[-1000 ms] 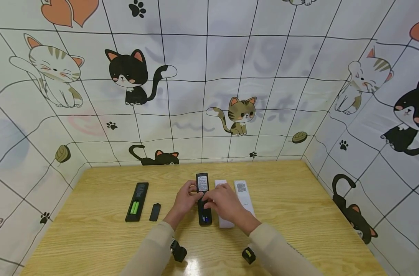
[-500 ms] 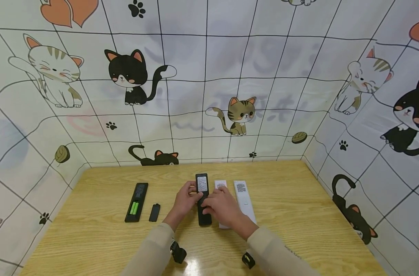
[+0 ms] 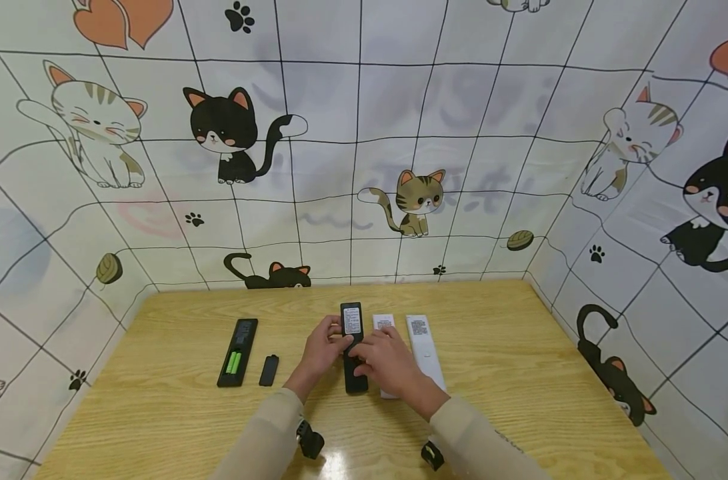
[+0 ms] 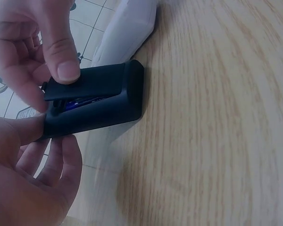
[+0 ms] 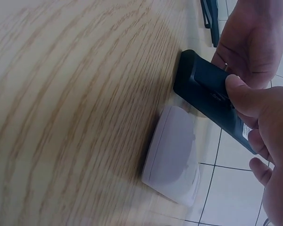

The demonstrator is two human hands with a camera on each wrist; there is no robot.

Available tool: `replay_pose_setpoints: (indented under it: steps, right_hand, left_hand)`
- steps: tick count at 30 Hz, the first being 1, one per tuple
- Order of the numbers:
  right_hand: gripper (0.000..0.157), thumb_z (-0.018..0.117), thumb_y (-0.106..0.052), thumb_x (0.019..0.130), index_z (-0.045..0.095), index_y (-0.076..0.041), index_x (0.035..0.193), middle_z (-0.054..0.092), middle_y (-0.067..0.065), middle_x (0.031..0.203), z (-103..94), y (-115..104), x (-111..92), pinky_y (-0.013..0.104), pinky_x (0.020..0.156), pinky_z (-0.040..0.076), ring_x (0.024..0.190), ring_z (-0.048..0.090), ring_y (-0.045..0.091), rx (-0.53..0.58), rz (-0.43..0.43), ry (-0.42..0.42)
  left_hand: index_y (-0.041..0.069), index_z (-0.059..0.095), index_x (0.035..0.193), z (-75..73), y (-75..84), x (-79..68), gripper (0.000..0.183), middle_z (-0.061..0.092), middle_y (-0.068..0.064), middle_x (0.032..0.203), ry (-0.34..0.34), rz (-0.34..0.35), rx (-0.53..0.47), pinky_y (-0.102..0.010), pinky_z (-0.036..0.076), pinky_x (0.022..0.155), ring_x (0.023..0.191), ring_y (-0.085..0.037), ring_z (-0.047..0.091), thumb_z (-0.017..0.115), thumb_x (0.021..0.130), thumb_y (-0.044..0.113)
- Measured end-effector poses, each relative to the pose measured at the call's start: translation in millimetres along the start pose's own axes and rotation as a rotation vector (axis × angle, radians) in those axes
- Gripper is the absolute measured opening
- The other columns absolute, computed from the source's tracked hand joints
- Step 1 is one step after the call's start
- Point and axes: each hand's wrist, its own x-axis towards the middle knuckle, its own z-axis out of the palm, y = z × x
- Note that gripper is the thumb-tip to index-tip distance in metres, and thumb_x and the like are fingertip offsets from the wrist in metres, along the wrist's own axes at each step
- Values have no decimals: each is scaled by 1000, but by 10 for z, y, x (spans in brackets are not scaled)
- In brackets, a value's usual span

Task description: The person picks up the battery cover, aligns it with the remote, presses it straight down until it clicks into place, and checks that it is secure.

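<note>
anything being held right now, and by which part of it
Yes: the left grip holds the black remote by its left side near the middle; the right grip holds its battery cover at the raised end.

Smooth matt plastic on the central black remote (image 3: 353, 375), glossy wood-grain tabletop (image 3: 514, 373)
</note>
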Motion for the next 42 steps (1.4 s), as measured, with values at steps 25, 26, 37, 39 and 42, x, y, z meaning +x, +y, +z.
replay_pose_setpoints:
  steps: [25,26,37,39,42]
  right_hand:
    - [27,79,-42,77,68,-27,98,69,-13,94,69,-17,-21,35,91,43,91,60,10,-43,23,44]
    - [27,79,-42,77,68,-28,98,69,-13,94,69,-15,-22,36,91,43,91,60,10,-41,26,44]
    - [59,55,-67,86,59,-19,121,60,1,118,-16,39,-9,49,103,37,116,55,23,-144,220,-45]
    - [67,51,-72,85,58,-17,124,59,3,122,-15,46,-7,50,105,36,118,52,25,-173,245,-88]
    - [72,49,-74,85,59,-14,125,59,5,124,-3,42,-4,51,106,34,120,51,26,-178,244,-121]
  left_hand:
    - [8,53,124,3,-35,5,31,68,-16,114,-9,-1,22,-37,56,74,89,-19,68,62,95,8]
    - [8,53,124,5,-38,8,31,68,-16,113,-8,-2,24,-37,56,74,89,-19,68,62,94,8]
    - [9,52,125,14,-46,12,32,68,-15,113,3,6,25,-34,56,71,88,-20,68,63,94,8]
    - [8,52,126,14,-40,10,33,68,-16,113,2,15,35,-34,55,70,88,-20,68,62,95,8]
    - [9,52,126,17,-31,6,33,68,-16,114,1,20,48,-33,55,70,89,-21,68,61,95,8]
